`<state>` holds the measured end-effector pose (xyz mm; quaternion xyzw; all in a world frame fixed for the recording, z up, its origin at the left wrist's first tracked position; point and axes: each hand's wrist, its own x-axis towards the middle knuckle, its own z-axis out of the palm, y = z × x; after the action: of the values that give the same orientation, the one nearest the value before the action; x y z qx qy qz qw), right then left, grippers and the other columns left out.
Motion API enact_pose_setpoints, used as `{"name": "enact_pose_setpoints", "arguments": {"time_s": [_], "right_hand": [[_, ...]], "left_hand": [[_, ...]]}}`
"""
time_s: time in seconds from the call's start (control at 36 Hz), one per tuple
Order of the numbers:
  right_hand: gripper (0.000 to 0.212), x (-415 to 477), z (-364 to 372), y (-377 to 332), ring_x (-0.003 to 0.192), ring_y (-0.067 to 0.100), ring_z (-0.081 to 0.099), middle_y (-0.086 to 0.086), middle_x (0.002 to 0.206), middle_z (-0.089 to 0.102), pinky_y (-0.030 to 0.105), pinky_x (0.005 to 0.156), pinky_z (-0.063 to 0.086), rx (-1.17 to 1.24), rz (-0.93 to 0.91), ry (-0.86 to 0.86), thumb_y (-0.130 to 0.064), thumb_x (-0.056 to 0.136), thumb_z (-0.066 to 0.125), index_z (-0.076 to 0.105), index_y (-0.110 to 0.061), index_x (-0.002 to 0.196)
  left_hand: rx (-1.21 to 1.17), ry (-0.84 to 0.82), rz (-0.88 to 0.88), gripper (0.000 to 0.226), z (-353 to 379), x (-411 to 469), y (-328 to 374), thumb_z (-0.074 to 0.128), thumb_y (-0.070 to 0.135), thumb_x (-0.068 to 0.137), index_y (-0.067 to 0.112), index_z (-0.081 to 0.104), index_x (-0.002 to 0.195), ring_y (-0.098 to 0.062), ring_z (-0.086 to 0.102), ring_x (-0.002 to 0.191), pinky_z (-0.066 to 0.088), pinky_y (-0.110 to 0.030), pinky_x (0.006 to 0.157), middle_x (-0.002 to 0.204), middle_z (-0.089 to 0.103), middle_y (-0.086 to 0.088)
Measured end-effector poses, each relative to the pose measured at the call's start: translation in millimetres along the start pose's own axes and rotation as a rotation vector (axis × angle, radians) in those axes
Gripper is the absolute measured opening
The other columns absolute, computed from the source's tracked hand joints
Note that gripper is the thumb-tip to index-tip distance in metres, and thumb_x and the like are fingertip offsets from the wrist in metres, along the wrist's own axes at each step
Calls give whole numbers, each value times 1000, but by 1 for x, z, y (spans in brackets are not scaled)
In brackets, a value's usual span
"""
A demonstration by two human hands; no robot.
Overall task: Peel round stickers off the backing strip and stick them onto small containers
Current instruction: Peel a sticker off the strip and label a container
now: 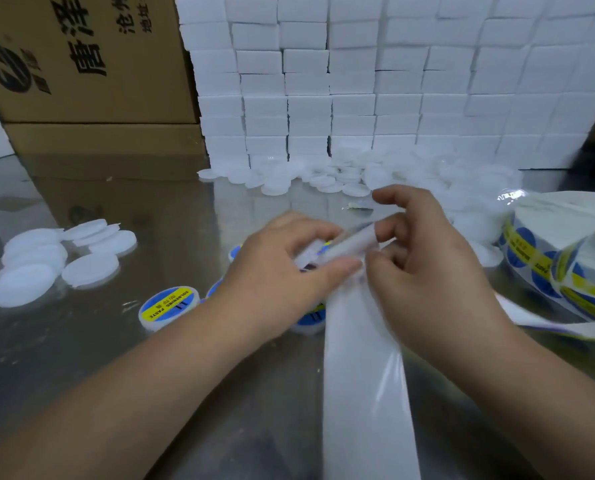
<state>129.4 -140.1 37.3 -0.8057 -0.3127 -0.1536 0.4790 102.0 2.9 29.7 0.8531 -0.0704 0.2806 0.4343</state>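
the labelled container [169, 306] on the steel table [64, 358] reads "soldering paste" on its yellow band; the cardboard box [81, 57] behind bears "唐泽". the white backing strip [362, 358] lies mid-table, its folded top gripped by the curled left hand [282, 271] and pinched by the right hand [427, 258].

Stacked cartons [91, 64] stand at the tabletop's [81, 368] back left, with a wall of small boxes [358, 81] to their right. Loose lids [324, 180] lie at the wall's foot (another cluster [46, 265] lies well apart, far left). A labelled container [169, 306] sits left of centre, the sticker roll [549, 251] far right, and the backing strip [365, 375] runs from centre to the near edge.
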Motion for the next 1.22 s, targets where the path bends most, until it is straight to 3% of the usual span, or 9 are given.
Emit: {"name": "enact_pose_setpoints", "arguments": {"time_s": [0.17,0.31,0.5,0.61,0.81,0.89,1.0,1.11,1.22], "right_hand": [[54,-2,0,-2,68,-4,55,-21,83,56,5,62,38,11,-51,-37,-4,84,47,36,-57,94],[56,0,-1,-1,67,-1,54,-15,83,58,8,59,39,26,-65,-36,0,84,46,39,-55,95],[56,-2,-2,-4,67,0,53,-20,86,56,12,61,39,4,-82,-56,-2,80,45,39,-57,91],[53,-1,-3,-5,60,-5,49,-13,60,45,5,57,36,-29,-80,56,0,75,47,45,-51,90],[53,4,-9,-6,64,2,52,-12,126,31,17,67,38,-194,-72,243,1,75,49,54,-33,115],[40,5,-11,-8,60,-7,47,-16,100,51,8,62,36,-198,-142,204,2,72,48,62,-34,82],[35,3,-6,-8,46,-5,48,-18,50,56,6,42,32,9,78,84,-8,73,50,62,-31,50],[21,5,-7,-9,49,-1,49,1,59,63,15,47,39,273,225,53,-35,63,51,71,-28,67],[21,8,-9,-9,57,-2,57,-7,65,69,16,58,46,399,278,87,-37,79,58,72,-26,68]], "left_hand": [[-7,100,61,18,-2,1,-3,66,32,75,45,58,67,7,54,80,38,-6,70,83,61,14],[-256,158,-187,19,-3,4,-3,62,23,82,31,66,66,7,56,61,45,-9,60,63,63,22],[-210,407,-277,22,-8,11,-11,61,29,84,31,66,63,3,51,52,42,-10,51,57,60,21],[-212,613,-341,27,-22,20,-21,52,37,87,35,64,63,-6,49,59,48,-25,62,58,56,14],[35,484,-121,27,-13,9,-12,48,47,86,37,54,63,10,46,61,32,-6,56,59,51,26],[89,472,-43,20,-12,7,-9,45,49,82,40,52,65,12,47,72,32,-5,64,70,51,20],[144,444,11,15,-13,5,-5,48,52,79,41,50,68,14,47,78,30,-1,66,79,49,18],[221,412,89,22,-13,2,-2,43,60,71,40,49,76,5,44,81,30,0,69,84,47,19],[218,401,137,29,-13,1,2,51,57,67,31,53,81,6,42,86,29,1,73,86,44,20]]}}
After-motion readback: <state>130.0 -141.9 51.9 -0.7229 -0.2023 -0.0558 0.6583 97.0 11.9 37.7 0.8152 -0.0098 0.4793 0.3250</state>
